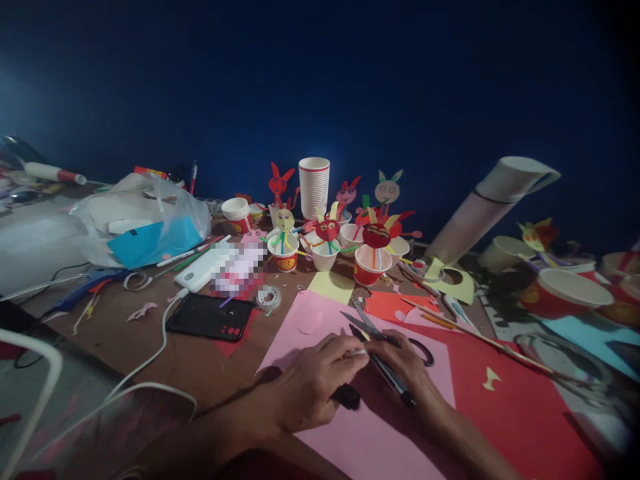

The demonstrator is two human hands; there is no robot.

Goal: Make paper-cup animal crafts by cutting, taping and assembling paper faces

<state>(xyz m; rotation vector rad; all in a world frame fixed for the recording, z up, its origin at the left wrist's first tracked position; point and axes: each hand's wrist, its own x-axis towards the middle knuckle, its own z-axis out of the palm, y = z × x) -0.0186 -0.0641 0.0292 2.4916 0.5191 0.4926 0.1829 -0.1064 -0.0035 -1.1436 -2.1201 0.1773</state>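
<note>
My left hand [320,377] is closed over the pink paper [400,427], with a black marker [347,397] held in it, its dark end sticking out below the palm. Close against it, my right hand [400,360] has its fingers bent near the marker's tip; whatever they pinch is too small to make out. Scissors [370,323] with black handles lie open on the paper, partly under my right hand. A dark pen [393,383] lies slanting beside that hand. A pale pink round piece [310,319] rests on the sheet.
Behind the paper stand paper cups [373,263] with animal-face figures, and a tall cup stack [314,187]. A black phone [210,317], white power bank [205,267] and tape roll [269,299] lie left. Red paper [515,400] and a leaning flask [470,213] are right.
</note>
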